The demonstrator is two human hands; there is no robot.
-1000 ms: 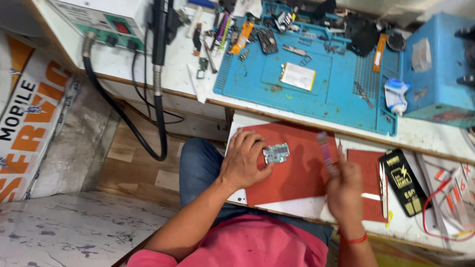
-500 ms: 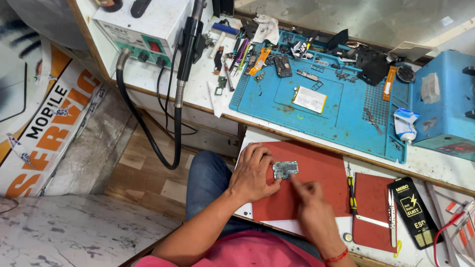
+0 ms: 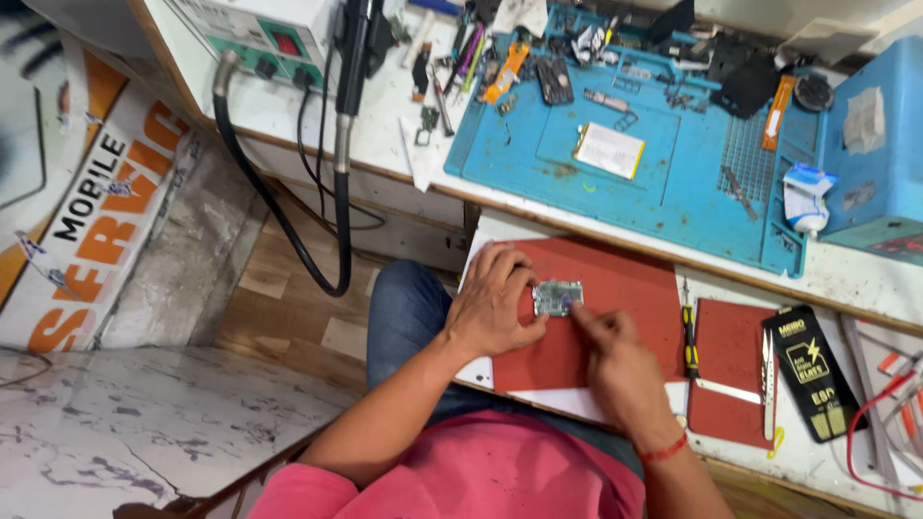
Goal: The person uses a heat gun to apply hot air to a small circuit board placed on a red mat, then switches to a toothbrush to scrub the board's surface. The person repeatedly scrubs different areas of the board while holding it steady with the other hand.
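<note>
A second ago the right hand [image 3: 615, 360] was lifted off to the side with a thin tool; it has since come down, fingertips pressed together at the edge of the small circuit board [image 3: 557, 298]. The left hand [image 3: 495, 303] pins the board's other side, fingers curled, on the red mat [image 3: 625, 288]. Work has resumed at the board. The blue tray mat [image 3: 663, 183] holds loose parts and a pale battery [image 3: 610, 150].
</note>
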